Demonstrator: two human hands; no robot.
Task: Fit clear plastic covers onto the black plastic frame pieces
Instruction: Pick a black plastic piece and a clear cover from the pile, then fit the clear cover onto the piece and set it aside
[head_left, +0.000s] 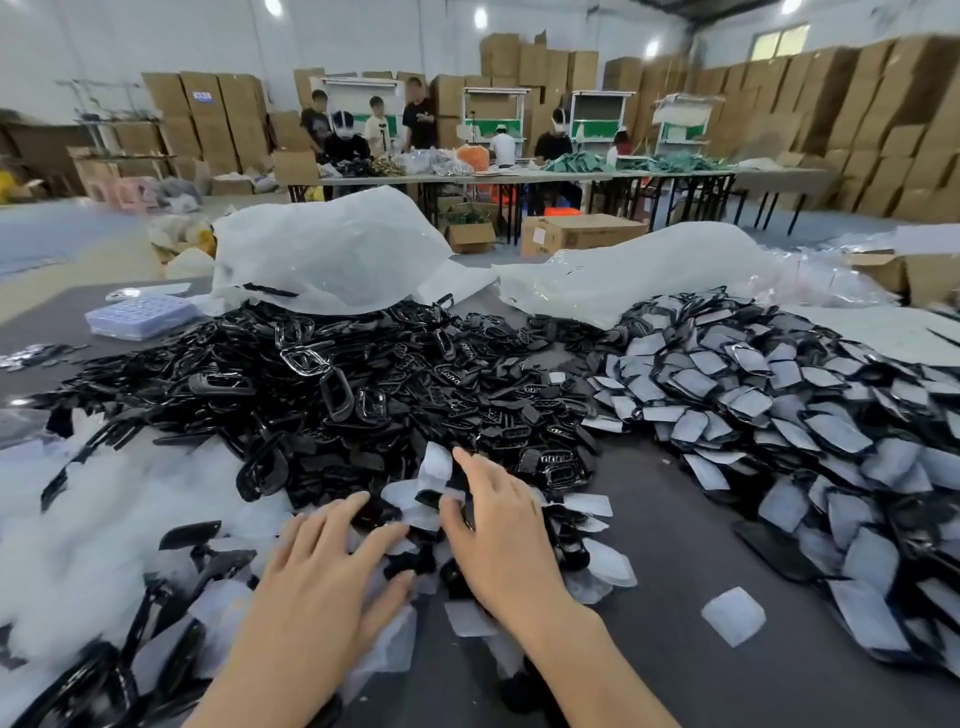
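Observation:
A big heap of black plastic frame pieces (332, 384) covers the middle of the dark table. To the right lies a second heap of black pieces with pale film on them (779, 410). Near the front, clear and frosted covers (597, 564) lie mixed with black parts. My left hand (332, 566) lies flat with fingers spread on this small pile. My right hand (498, 530) reaches over it, fingers extended, thumb beside a black piece with a white film (434, 478). Whether it pinches that piece I cannot tell. A single clear cover (733, 616) lies alone at the right.
Two large white plastic bags (332, 254) (649, 270) lie behind the heaps. A stack of pale trays (140, 314) sits at the far left of the table (675, 670). White wadding (78, 530) spreads at the left front. Beyond, people work at long tables before stacked cardboard boxes.

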